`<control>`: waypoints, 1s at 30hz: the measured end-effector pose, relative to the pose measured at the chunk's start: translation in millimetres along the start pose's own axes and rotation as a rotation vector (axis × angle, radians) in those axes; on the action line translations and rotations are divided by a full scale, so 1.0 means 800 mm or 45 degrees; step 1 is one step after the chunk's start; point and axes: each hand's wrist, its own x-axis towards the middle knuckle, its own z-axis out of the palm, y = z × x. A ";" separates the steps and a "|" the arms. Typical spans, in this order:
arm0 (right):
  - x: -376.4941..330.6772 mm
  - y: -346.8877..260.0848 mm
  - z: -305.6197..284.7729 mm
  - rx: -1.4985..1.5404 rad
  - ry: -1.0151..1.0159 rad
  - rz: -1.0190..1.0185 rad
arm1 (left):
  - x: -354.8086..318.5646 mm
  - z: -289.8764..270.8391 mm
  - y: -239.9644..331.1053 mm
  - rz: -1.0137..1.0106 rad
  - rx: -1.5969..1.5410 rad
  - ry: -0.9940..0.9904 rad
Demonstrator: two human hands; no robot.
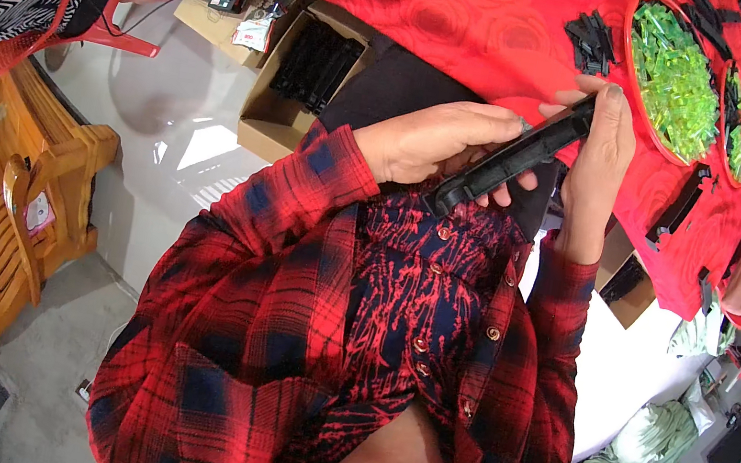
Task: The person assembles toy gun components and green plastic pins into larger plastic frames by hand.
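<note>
One long black plastic strip [513,157], two hands, above lap at table edge.
Left hand [433,140] closed around strip's middle; right hand [603,138] pinching upper end. Two red trays [631,64] of green pieces nearby.

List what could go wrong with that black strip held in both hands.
The long black plastic strip is held off the table edge over the lap, so it might drop if the left hand or right hand slips. Swinging it up could knock the red basin of green pieces.
</note>
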 end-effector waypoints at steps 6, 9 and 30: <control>-0.003 0.009 0.011 -0.195 0.286 -0.323 | 0.017 -0.031 -0.023 0.111 -0.340 -0.001; -0.026 -0.005 0.010 -0.656 0.304 -0.600 | 0.015 -0.032 -0.021 0.156 -0.343 0.117; -0.051 -0.016 0.036 -1.057 -0.189 -0.654 | 0.021 -0.036 -0.035 0.387 -0.446 0.179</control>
